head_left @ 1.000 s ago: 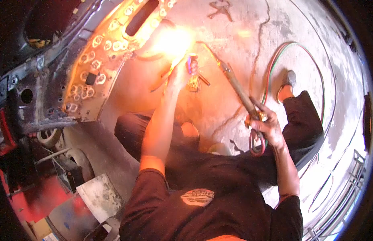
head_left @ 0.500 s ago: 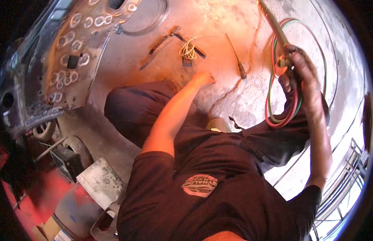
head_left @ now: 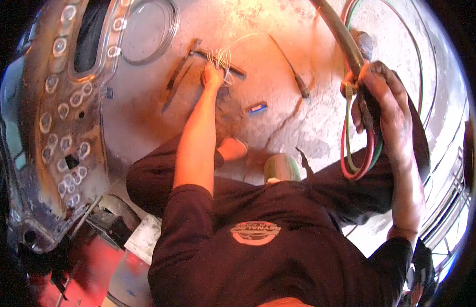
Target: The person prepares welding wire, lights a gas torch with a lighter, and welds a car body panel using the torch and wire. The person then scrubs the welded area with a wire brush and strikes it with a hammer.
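My left hand [head_left: 213, 78] reaches down to the floor, fingers closed at a loose coil of thin yellowish wire [head_left: 221, 58] that fans out above them. A hammer [head_left: 217, 62] lies beneath the coil and the hand. My right hand [head_left: 385, 94] is wrapped round a gas torch [head_left: 345, 38], near its brass valve, with red and green hoses [head_left: 371, 148] looping below. The torch's tip is out of view. A blue lighter [head_left: 257, 107] lies on the floor between my hands, near a thin rod-like tool with a dark handle [head_left: 302, 88].
A rusty car body panel [head_left: 69, 117] with many ringed weld marks stands at the left. Behind it lies a coil of grey wire [head_left: 171, 30]. A greenish round object [head_left: 282, 167] sits between my legs. A metal rack [head_left: 453, 204] is at the right edge.
My left hand has moved left and away from me to the yellowish wire. The blue lighter now shows on the floor near where that hand was. The view has shifted.
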The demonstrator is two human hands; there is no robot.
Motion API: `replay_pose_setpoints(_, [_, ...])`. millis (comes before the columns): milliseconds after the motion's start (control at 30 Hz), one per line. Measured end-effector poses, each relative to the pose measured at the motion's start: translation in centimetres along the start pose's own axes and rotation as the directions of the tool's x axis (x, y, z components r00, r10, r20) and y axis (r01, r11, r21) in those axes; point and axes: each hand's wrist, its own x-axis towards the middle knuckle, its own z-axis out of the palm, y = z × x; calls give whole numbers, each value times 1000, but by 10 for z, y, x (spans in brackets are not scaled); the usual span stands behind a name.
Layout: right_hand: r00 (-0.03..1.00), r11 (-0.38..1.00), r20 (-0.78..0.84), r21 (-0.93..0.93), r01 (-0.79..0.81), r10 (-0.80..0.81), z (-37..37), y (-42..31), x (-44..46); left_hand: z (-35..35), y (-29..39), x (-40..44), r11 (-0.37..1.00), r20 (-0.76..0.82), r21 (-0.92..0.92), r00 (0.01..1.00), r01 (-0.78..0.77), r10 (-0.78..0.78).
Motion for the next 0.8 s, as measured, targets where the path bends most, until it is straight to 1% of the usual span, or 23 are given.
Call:
replay_pose_setpoints(33, [1000,1000,-26,12,4,-4,1,-3,1,6,-5,9,997,88,-41,995,59,-55])
replay_pose_setpoints(100, [998,999,-54,41,-25,27,7,-9,-4,25,9,-16,966,-116,-257,993,-21,-9])
replay_pose_setpoints(133, [998,998,-19,13,-61,61,3,-12,-5,25,23,-36,958,-194,-251,977,-139,91])
replay_pose_setpoints(167, [999,999,-23,15,-32,33,5,-12,-5,29,36,-54,937,-274,-235,943,-257,189])
replay_pose_setpoints(233, [1000,1000,12,20,-19,19,-1,-8,-3,68,42,-71,887,-139,-446,988,-120,64])
replay_pose_setpoints(300, [999,997,12,68,-34,33,1,-8,-4,92,54,-84,856,-13,-514,999,-51,52])
replay_pose_setpoints(400, [999,992,20,121,-45,43,-3,-6,-3,98,60,-80,917,-94,-355,983,-182,159])
replay_pose_setpoints(433, [999,990,24,137,-44,41,-4,-5,-2,93,57,-71,936,-146,-274,972,-219,185])
replay_pose_setpoints(500, [998,992,-64,119,30,-23,-2,1,0,64,42,-39,955,-243,-98,937,-280,250])
replay_pose_setpoints(567, [996,993,-90,114,33,-23,-2,2,1,23,42,-15,995,-202,-99,979,-7,-13])
replay_pose_setpoints(633, [998,992,-49,122,-29,35,-6,-5,0,3,26,13,994,-184,-99,980,55,-72])
replay_pose_setpoints(667, [998,987,-39,156,-36,43,-6,-5,0,8,14,29,987,-195,-157,980,17,-48])
replay_pose_setpoints(733, [1000,982,-21,189,3,1,-4,-5,0,29,-11,59,960,-219,-271,976,-68,7])
replay_pose_setpoints(800, [999,975,-6,218,38,-37,-3,-4,2,33,-6,70,946,-281,-295,958,-137,51])
